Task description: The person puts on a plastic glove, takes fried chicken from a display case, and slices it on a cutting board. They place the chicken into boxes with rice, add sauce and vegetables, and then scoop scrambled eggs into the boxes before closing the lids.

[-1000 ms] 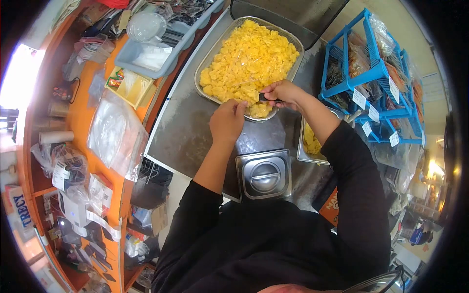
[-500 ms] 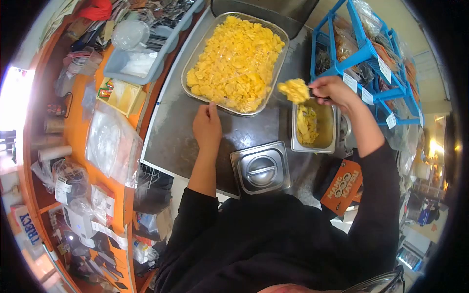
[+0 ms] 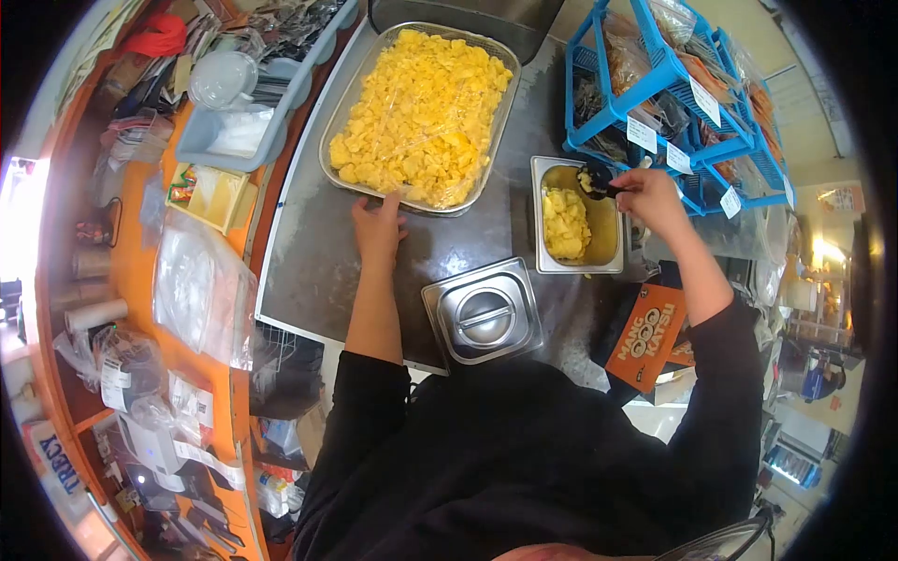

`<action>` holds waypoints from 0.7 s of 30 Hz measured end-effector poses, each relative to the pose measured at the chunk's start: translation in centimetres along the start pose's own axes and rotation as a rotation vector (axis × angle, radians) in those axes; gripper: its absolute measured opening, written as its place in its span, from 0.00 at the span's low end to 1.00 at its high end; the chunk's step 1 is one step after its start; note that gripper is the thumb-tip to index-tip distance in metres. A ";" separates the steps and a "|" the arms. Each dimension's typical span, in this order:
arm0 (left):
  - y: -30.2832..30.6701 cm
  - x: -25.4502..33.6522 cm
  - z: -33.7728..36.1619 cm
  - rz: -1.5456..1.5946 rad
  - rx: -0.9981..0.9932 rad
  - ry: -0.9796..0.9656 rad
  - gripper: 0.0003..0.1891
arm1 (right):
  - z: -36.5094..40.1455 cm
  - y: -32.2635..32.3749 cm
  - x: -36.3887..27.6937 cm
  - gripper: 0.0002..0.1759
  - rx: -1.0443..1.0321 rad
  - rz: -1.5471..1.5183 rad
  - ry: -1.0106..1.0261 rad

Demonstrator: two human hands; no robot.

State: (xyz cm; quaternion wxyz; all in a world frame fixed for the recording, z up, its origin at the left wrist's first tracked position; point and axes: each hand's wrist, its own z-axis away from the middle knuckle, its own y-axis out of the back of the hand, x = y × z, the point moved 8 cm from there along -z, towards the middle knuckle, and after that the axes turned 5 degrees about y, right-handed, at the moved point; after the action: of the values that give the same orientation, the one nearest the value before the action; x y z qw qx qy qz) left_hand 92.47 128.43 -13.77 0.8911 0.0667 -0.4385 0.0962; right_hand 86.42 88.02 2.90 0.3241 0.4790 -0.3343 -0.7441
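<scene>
My right hand (image 3: 647, 198) grips the handle of a black serving spoon (image 3: 595, 180), its fingers closed round it. The spoon is over the steel pan (image 3: 610, 252), with a few yellow bits stuck to its bowl. Inside that pan lies a heap of yellow chunky food (image 3: 566, 224) on the left side. My left hand (image 3: 378, 229) is at the near edge of a large clear tray (image 3: 329, 159), fingers apart and touching the rim. Yellow scrambled-egg-like pieces (image 3: 421, 112) fill the tray, partly under plastic film.
A steel lid (image 3: 486, 318) with a handle lies on the dark counter (image 3: 309, 271) near my body. Blue basket racks (image 3: 599, 112) stand at the right, above an orange box (image 3: 647, 337). An orange shelf (image 3: 140, 243) with bags and a grey bin (image 3: 224, 140) runs along the left.
The spoon, earlier loaded with yellow food left of the pan's far end, is now over the pan and mostly emptied. The pan's heap has grown. My left hand's fingers have spread at the tray rim.
</scene>
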 end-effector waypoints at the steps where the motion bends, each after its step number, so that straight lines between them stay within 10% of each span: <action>1: 0.0 -0.2 -0.1 0.049 0.009 0.016 0.29 | -0.5 0.0 0.2 0.13 -0.041 -0.209 -0.099; 8: -2.2 -1.1 -1.2 0.393 -0.195 0.051 0.24 | -3.5 -4.2 -9.5 0.15 -0.220 -0.542 0.019; 12: -2.6 -1.0 -0.1 0.434 -0.202 0.018 0.22 | -3.9 -9.2 -17.5 0.14 0.206 0.366 0.692; 21: -2.8 -2.5 -1.0 0.458 -0.224 0.048 0.24 | -7.5 -18.5 -21.3 0.07 -0.025 0.597 0.602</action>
State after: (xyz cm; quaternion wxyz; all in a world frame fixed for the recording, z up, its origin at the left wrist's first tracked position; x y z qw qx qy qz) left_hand 92.35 125.57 -16.47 0.8579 -0.1358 -0.4290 0.2478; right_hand 97.44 114.15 -3.87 0.6144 0.5530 -0.3397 -0.4486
